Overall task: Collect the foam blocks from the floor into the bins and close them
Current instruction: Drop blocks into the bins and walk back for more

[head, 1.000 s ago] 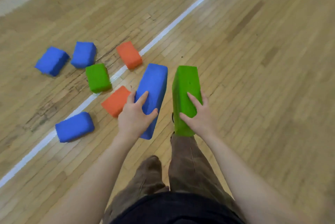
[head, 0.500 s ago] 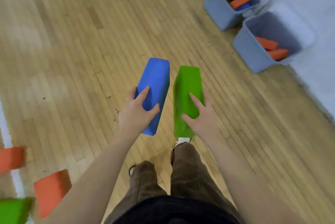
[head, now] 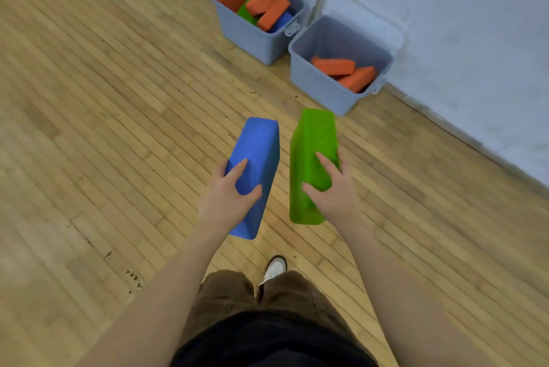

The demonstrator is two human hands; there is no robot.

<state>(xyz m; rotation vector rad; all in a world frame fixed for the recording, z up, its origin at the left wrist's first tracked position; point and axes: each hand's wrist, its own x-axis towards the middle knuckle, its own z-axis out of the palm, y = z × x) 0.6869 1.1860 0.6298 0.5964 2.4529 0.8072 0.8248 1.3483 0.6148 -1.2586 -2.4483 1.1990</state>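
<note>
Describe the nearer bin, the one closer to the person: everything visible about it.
The nearer bin is a pale grey-blue tub that looks like plastic, standing upright on the wooden floor close to the wall. It is open, with its lid raised behind it toward the wall. Inside lie two orange blocks, leaving most of it unfilled. A latch tab shows at its right corner. The other bin sits right beside it; contact is unclear.

The blue block (head: pixel 258 167) hides the left hand's fingers (head: pixel 221 169); the far bin's (head: pixel 252 37) lower blocks lie buried.

A blue block (head: pixel 257 164), a green block (head: pixel 312 158), orange blocks (head: pixel 334 66) in grey-blue bins (head: pixel 315 81), tan wood floor (head: pixel 104 99).
</note>
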